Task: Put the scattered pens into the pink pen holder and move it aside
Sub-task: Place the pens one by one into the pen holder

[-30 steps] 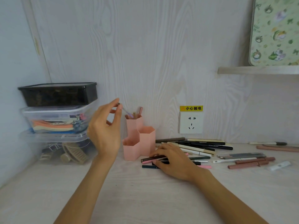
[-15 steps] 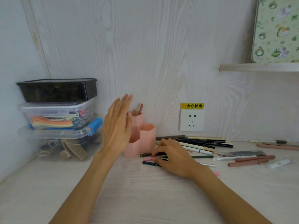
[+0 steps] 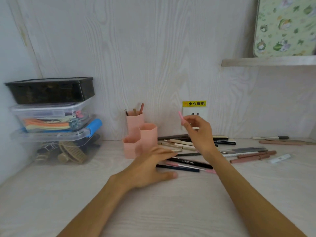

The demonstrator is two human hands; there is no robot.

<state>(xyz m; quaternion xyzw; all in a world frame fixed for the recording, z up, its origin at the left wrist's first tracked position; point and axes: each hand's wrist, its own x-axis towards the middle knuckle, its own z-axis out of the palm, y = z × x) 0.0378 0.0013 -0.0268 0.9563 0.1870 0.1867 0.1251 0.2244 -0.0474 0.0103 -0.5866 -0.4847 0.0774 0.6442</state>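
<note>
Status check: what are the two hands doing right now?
Right hand pinches pink pen, raised. Left hand open over desk pens. Pink pen holder unobstructed.

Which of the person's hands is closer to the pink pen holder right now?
Left. The left hand lies low on the desk just in front of the pink pen holder. The right hand is raised off to its right, pinching a pink pen.

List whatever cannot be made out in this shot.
- Head view: left hand is motion-blurred; whether it touches a pen is unclear.
- Most of the pink pen is hidden by the right hand.
- Pens inside the pink pen holder: only tips show above the rim.
- The black box hides its contents.
</note>
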